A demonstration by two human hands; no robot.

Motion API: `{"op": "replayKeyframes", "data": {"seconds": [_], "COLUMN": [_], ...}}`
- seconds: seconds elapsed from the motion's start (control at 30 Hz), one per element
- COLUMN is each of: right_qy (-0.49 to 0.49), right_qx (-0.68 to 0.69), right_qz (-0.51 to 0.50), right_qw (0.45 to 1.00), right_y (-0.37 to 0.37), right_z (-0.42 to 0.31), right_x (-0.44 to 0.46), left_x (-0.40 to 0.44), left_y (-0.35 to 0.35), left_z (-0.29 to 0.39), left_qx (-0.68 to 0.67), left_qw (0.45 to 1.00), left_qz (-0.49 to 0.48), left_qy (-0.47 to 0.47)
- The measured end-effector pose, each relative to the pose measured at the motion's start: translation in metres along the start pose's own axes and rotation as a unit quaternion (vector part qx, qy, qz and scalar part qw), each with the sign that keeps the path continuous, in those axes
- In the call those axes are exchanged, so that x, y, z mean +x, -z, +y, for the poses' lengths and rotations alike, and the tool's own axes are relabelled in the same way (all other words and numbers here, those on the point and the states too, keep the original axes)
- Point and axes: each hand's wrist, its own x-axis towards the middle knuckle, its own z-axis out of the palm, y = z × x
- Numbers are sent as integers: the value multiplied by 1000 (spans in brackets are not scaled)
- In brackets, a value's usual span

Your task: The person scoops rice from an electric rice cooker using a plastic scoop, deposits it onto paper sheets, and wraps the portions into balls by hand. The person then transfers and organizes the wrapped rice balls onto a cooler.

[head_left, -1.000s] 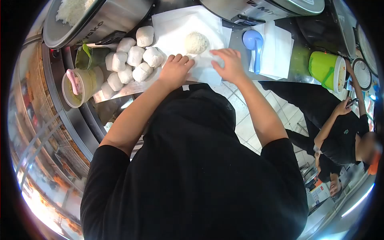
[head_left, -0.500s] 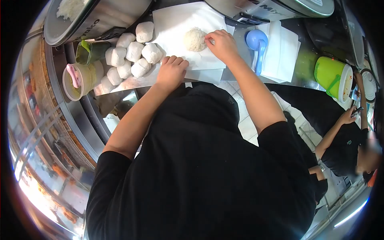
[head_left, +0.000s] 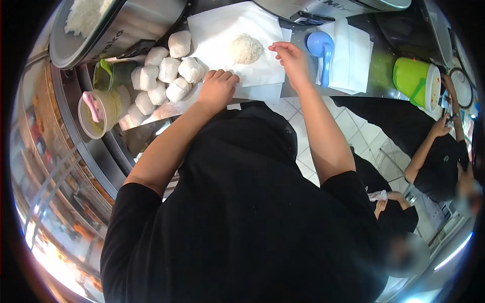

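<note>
A rounded mound of cooked rice point(head_left: 246, 49) sits on a sheet of white paper point(head_left: 212, 30) on the counter. My right hand point(head_left: 294, 64) hovers just right of the mound, its fingers partly stretched and apart, holding nothing I can see. At the paper's lower left edge, my left hand point(head_left: 218, 90) rests palm down, its fingers lying on the sheet. Just left of it is a group of several white paper-wrapped bundles point(head_left: 168, 69), some stacked against each other.
A blue rice scoop point(head_left: 326, 65) lies on a stack of white paper point(head_left: 356, 58). Rice fills an open cooker point(head_left: 139, 25) at upper left. A tub with a pink-handled spoon point(head_left: 86, 120) stands left, a green bucket point(head_left: 408, 81) right. Other people are at far right.
My right hand has drawn away from the rice mound to the right, and its fingers have loosened. My left hand stays in place. The whole view has shifted slightly.
</note>
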Motion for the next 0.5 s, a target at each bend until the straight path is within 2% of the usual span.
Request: {"op": "replayKeyframes", "data": {"seconds": [0.07, 0.13, 0.17, 0.23, 0.37, 0.43, 0.47, 0.5], "right_qy": [18, 68, 65, 169, 128, 95, 97, 73], "right_qx": [-57, -276, -278, -395, -443, -383, -385, -324], "right_qz": [15, 24, 25, 17, 2, -11, -14, -9], "right_qw": [998, 959, 958, 903, 888, 919, 918, 943], "right_y": [-3, -21, -26, -34, -35, -29, -26, -23], "right_z": [-1, -7, -5, 2, 5, 7, 8, 11], "right_x": [-5, -6, -4, 6, 13, 15, 16, 15], "left_x": [0, 3, 3, 6, 6, 5, 4, 3], "left_y": [1, 1, 1, 1, 1, 1, 1, 1], "left_z": [-4, -9, -10, -13, -13, -11, -9, -7], "left_qx": [-1, -1, -5, 23, 34, 31, 31, 28], "left_qw": [1000, 999, 999, 997, 997, 997, 997, 998], "left_qz": [-6, -4, -5, -22, -14, -2, 1, -3], "left_qy": [-21, -50, -51, -69, -74, -68, -65, -55]}}
